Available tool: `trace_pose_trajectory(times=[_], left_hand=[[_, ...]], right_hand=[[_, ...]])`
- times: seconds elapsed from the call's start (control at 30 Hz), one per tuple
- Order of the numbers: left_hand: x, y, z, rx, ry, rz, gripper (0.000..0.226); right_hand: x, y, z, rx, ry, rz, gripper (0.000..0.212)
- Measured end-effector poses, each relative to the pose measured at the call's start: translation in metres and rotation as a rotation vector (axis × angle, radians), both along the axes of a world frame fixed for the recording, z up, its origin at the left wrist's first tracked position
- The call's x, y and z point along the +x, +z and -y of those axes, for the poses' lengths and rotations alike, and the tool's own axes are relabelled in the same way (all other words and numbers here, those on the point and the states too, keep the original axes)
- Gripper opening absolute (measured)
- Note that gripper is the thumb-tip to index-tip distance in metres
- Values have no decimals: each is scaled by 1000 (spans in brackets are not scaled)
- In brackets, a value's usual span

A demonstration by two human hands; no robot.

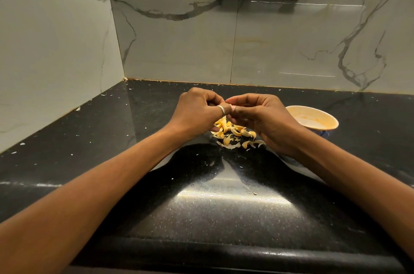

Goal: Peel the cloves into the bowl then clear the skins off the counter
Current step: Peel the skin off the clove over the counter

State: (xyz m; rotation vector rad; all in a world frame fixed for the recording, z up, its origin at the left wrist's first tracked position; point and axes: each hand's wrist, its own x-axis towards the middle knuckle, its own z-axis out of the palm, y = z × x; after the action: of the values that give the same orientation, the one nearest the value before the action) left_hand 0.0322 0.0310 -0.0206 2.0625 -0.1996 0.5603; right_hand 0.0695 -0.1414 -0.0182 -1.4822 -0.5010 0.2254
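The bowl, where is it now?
In the head view the bowl stands on the black counter at the right, just behind the right hand, near the skins.

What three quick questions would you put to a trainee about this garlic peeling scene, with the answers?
1. True or false: the left hand and the right hand meet over the pile of skins on the counter, pinching what looks like a small clove between their fingertips.
2. Where does the bowl stand? A) on the counter just past the right hand, to its right; B) to the left of the left hand; C) on top of the pile of skins.
3. Which hand wears the ring?
Key: 1 true; 2 A; 3 the left hand.
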Motion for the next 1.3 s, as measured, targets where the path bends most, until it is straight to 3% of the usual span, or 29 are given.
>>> trace_pose_trajectory(times=[0.27, 0.87, 1.3], left_hand=[[1, 1, -4, -55, 10, -19, 14], [0, 2, 0, -97, -45, -84, 10], [1, 0, 2, -72, -1, -64, 7]], right_hand=[[4, 2, 3, 73, 29, -28, 24], [11, -3, 5, -227, -167, 363, 29], [3, -4, 2, -275, -227, 549, 28]])
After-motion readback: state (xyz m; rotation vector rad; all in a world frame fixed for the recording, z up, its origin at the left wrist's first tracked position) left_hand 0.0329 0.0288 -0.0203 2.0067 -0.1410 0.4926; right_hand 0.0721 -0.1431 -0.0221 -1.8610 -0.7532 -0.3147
